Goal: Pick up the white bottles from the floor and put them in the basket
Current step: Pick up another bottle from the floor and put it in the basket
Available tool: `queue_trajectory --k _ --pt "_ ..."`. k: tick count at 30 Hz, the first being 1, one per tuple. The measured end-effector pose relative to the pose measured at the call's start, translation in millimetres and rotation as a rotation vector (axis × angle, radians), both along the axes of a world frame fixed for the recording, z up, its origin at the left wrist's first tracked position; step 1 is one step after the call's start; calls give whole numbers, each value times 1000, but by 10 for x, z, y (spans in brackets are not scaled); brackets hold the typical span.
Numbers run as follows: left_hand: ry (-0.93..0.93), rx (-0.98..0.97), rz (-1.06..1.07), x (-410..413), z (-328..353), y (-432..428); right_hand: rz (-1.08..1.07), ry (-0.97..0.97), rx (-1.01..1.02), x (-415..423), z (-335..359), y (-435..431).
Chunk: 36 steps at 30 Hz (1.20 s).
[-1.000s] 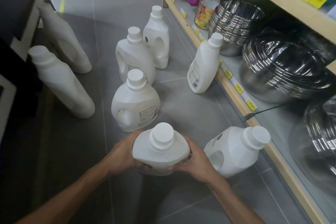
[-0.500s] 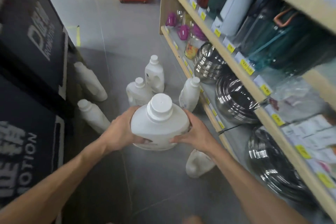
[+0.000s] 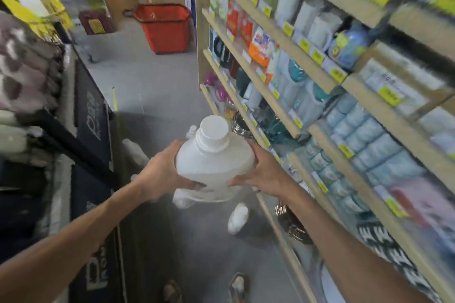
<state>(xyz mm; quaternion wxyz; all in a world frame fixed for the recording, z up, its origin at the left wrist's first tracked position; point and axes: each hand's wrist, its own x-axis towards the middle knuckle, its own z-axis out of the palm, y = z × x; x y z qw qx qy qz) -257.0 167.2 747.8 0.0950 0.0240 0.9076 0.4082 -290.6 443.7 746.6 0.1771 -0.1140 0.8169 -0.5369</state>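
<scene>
Above the grey floor, my left hand and right hand squeeze a big white plastic bottle from both sides. The red plastic basket sits far down the aisle.

bare forearms, no sleeves; hands ungloved; sandals on both feet, blurred.

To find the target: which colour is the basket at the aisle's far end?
Red; the basket shows best in the head view.
</scene>
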Motion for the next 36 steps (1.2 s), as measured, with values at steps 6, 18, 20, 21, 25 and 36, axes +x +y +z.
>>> queue_trajectory --k 6,18,20,21,25,36 --pt "1 37 -80 72 391 414 -57 53 44 293 474 383" --pt "-4 40 -220 34 539 1203 -191 45 59 672 681 1203" --pt "1 43 -235 -2 569 1362 -212 44 49 701 694 1341" --pt "5 44 -245 -27 578 1440 -226 45 44 722 703 1404" --pt "-3 22 -324 -163 534 1723 -313 63 51 821 653 1668" --pt "51 11 -685 -540 520 2782 -697 92 102 1327 652 2330"
